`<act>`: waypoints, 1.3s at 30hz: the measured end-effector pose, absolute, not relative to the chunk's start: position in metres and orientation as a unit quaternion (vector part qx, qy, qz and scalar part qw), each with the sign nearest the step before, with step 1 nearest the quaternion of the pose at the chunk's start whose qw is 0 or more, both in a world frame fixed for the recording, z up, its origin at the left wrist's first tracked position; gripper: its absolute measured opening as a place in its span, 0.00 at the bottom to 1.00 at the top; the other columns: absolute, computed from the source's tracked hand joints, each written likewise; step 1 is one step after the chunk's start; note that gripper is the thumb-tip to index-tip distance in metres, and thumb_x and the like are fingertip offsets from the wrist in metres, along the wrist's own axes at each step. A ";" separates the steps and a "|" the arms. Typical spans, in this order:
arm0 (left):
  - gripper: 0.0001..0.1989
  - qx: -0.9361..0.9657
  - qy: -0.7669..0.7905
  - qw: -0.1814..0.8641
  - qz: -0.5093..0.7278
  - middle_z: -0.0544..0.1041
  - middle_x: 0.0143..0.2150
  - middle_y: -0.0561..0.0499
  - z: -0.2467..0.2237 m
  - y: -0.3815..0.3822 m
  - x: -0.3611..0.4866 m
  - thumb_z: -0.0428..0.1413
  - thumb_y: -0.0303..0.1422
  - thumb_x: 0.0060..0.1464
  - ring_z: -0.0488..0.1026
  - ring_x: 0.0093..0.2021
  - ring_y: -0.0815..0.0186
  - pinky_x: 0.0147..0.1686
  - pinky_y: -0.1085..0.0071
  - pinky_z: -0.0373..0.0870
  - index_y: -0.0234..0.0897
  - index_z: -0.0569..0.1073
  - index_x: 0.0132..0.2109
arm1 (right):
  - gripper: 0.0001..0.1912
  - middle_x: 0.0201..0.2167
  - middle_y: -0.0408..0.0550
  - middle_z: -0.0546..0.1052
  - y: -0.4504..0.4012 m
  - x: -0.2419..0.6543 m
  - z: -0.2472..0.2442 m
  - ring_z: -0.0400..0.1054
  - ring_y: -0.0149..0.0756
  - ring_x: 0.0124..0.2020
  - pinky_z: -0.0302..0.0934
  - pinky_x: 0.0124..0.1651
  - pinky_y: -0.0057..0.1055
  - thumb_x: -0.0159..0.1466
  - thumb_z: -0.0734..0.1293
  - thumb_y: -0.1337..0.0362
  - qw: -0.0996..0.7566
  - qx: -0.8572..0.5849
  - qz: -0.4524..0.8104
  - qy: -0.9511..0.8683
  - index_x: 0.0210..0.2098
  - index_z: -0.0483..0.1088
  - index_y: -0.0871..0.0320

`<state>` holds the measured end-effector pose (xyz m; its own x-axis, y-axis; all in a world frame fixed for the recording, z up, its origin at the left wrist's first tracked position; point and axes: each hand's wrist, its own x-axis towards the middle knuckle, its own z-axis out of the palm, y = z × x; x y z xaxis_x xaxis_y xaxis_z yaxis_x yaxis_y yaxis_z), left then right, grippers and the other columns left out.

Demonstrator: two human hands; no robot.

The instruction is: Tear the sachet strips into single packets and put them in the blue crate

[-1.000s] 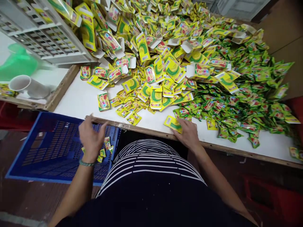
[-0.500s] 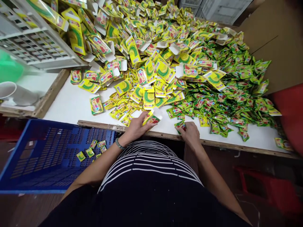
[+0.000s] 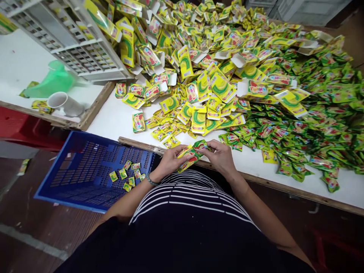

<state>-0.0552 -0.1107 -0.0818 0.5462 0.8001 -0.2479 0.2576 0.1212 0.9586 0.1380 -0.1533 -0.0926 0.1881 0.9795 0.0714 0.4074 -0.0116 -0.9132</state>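
My left hand point(image 3: 170, 163) holds a small yellow-green carton point(image 3: 186, 159) in front of my body, just over the table's near edge. Pinched in my right hand point(image 3: 221, 157) is a green sachet point(image 3: 200, 145), at the carton's upper right end; how much of it is inside the carton I cannot tell. Beyond my hands lie several yellow sachets point(image 3: 159, 133) and a heap of yellow cartons point(image 3: 222, 85), many with white flaps open. A large pile of green sachets point(image 3: 273, 131) spreads to the right.
A blue crate point(image 3: 65, 170) below the table on the left contains several small closed cartons point(image 3: 123, 174). At the left stand a white plastic basket point(image 3: 93, 57), a white cup point(image 3: 65, 103) and a green bag point(image 3: 52, 81). A wooden strip point(image 3: 96, 106) borders the table section there.
My right hand has lifted the green sachet off the table and brought it left to the carton. My left hand has drawn the carton nearer my body. The view has shifted left.
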 end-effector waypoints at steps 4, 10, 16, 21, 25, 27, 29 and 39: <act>0.20 0.586 0.446 0.634 0.235 0.81 0.43 0.47 -0.080 -0.115 -0.069 0.64 0.43 0.49 0.75 0.41 0.63 0.45 0.68 0.70 0.34 0.79 0.45 | 0.12 0.23 0.42 0.71 -0.147 0.129 -0.090 0.63 0.32 0.26 0.55 0.30 0.30 0.63 0.66 0.58 0.381 -0.576 0.388 -0.611 0.25 0.75 0.56; 0.23 0.432 0.487 0.721 0.237 0.82 0.38 0.48 -0.077 -0.125 -0.099 0.69 0.42 0.40 0.76 0.34 0.65 0.37 0.71 0.72 0.33 0.79 0.42 | 0.18 0.24 0.43 0.72 -0.126 0.112 -0.088 0.65 0.31 0.27 0.56 0.31 0.28 0.64 0.65 0.54 0.290 -0.483 0.482 -0.671 0.22 0.73 0.56; 0.28 0.328 0.582 0.684 0.293 0.82 0.36 0.48 -0.069 -0.129 -0.134 0.71 0.41 0.36 0.76 0.29 0.68 0.32 0.72 0.71 0.33 0.77 0.44 | 0.18 0.30 0.50 0.75 -0.089 0.074 -0.118 0.68 0.41 0.34 0.62 0.40 0.37 0.62 0.66 0.48 0.286 -0.632 0.329 -0.641 0.29 0.72 0.57; 0.29 0.306 0.610 0.654 0.326 0.82 0.31 0.51 -0.065 -0.122 -0.139 0.72 0.39 0.34 0.76 0.27 0.69 0.30 0.73 0.71 0.33 0.76 0.45 | 0.18 0.28 0.48 0.70 -0.085 0.059 -0.143 0.66 0.42 0.34 0.62 0.40 0.39 0.54 0.73 0.51 0.253 -0.653 0.281 -0.657 0.25 0.63 0.55; 0.25 0.340 0.608 0.640 0.322 0.82 0.34 0.50 -0.066 -0.117 -0.130 0.71 0.40 0.36 0.75 0.28 0.69 0.28 0.74 0.70 0.33 0.77 0.42 | 0.25 0.20 0.37 0.61 -0.096 0.077 -0.137 0.58 0.32 0.23 0.59 0.29 0.32 0.53 0.71 0.43 0.401 -0.639 0.409 -0.513 0.24 0.57 0.53; 0.24 0.362 0.595 0.648 0.310 0.82 0.35 0.49 -0.066 -0.114 -0.123 0.70 0.40 0.38 0.75 0.28 0.69 0.28 0.74 0.70 0.33 0.78 0.42 | 0.26 0.21 0.36 0.61 -0.101 0.088 -0.125 0.59 0.30 0.23 0.59 0.28 0.30 0.51 0.73 0.43 0.485 -0.605 0.448 -0.444 0.26 0.56 0.53; 0.23 0.381 0.575 0.662 0.294 0.82 0.35 0.49 -0.065 -0.112 -0.114 0.69 0.41 0.40 0.75 0.28 0.68 0.28 0.73 0.70 0.33 0.78 0.43 | 0.26 0.21 0.35 0.61 -0.105 0.094 -0.111 0.58 0.29 0.23 0.58 0.27 0.29 0.49 0.74 0.45 0.513 -0.573 0.465 -0.438 0.26 0.57 0.53; 0.26 0.375 0.492 0.736 0.275 0.83 0.40 0.48 -0.064 -0.113 -0.088 0.70 0.39 0.40 0.78 0.32 0.67 0.36 0.71 0.73 0.34 0.79 0.47 | 0.26 0.19 0.36 0.59 -0.111 0.127 -0.086 0.52 0.27 0.21 0.49 0.24 0.28 0.52 0.73 0.42 0.415 -0.544 0.439 -0.583 0.24 0.60 0.54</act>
<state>-0.0883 -0.1126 -0.0643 0.3634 0.7742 -0.5182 -0.0358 0.5675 0.8226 0.1275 -0.1108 -0.0859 -0.0634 0.9980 0.0061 0.2699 0.0230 -0.9626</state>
